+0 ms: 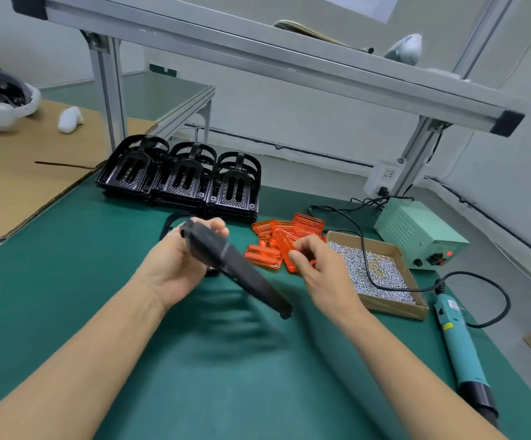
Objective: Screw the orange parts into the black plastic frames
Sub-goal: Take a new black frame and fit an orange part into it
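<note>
My left hand (pixel 181 258) grips a black plastic frame (pixel 242 274), blurred and tilted edge-on above the green mat. My right hand (pixel 315 265) pinches a clear orange part (pixel 289 254) at the edge of a pile of several orange parts (pixel 289 230). Three stacks of black frames (pixel 181 176) stand behind the hands. Another black frame (pixel 172 223) lies flat behind my left hand, mostly hidden. A cardboard tray of small silver screws (pixel 375 271) sits right of the orange pile. A teal electric screwdriver (pixel 461 347) lies at the right.
A pale green power box (pixel 416 233) with a red light stands at the back right, its black cable crossing the screw tray. Cardboard sheets (pixel 19 173) cover the table at the left. An aluminium shelf frame (pixel 258 55) spans overhead.
</note>
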